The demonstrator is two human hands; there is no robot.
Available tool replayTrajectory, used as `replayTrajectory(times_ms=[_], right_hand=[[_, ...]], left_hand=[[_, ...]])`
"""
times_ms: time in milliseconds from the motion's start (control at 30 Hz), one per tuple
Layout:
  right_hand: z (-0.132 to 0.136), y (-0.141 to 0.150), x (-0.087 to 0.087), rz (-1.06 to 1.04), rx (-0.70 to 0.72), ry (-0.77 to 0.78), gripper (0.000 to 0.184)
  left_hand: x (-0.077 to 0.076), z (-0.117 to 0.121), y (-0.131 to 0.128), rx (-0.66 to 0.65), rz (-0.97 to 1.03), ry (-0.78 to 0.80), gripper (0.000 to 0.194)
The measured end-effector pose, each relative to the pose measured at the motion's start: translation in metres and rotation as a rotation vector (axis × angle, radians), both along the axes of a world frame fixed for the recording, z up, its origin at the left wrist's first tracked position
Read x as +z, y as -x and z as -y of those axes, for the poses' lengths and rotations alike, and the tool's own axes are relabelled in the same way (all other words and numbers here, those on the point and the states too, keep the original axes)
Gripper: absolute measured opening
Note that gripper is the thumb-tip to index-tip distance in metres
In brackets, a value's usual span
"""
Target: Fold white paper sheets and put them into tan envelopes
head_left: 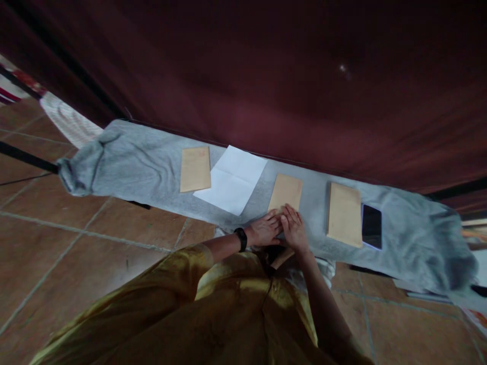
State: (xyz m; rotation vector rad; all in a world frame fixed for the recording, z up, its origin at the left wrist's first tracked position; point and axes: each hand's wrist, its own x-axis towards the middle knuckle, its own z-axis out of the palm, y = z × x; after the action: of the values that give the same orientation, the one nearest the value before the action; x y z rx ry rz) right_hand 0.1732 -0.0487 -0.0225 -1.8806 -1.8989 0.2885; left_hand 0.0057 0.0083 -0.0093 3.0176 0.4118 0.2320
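Note:
A brown paper envelope [286, 192] lies on the grey cloth in front of me, its near end under my hands. My left hand [265, 229], with a dark band on the wrist, rests on it with fingers stretched out. Beside it and touching it, my right hand [294, 228] lies with its fingers extended over the same end. A brown flap-like piece [282, 258] shows below the hands, at the cloth's near edge; whether it belongs to this envelope I cannot tell. The hands hide the part of the envelope beneath them.
To the left lie a creased white sheet [236, 177] and another brown envelope [195, 170] slightly overlapping it. On the right is a stack of brown envelopes [344, 214] beside a dark-screened phone [372, 226]. Grey cloth [140, 162] covers the narrow bench. A dark red curtain [243, 121] hangs behind.

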Motion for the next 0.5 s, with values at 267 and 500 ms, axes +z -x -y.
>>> replayTrajectory(times_ms=[267, 500], right_hand=[[-0.012, -0.003, -0.003, 0.162, -0.101, -0.08, 0.055], [0.023, -0.005, -0.015, 0.077, -0.188, -0.195, 0.049]], left_hand=[[-0.005, 0.008, 0.004, 0.056, -0.005, 0.015, 0.078], [0.005, 0.012, 0.018, 0.252, -0.039, -0.047, 0.042]])
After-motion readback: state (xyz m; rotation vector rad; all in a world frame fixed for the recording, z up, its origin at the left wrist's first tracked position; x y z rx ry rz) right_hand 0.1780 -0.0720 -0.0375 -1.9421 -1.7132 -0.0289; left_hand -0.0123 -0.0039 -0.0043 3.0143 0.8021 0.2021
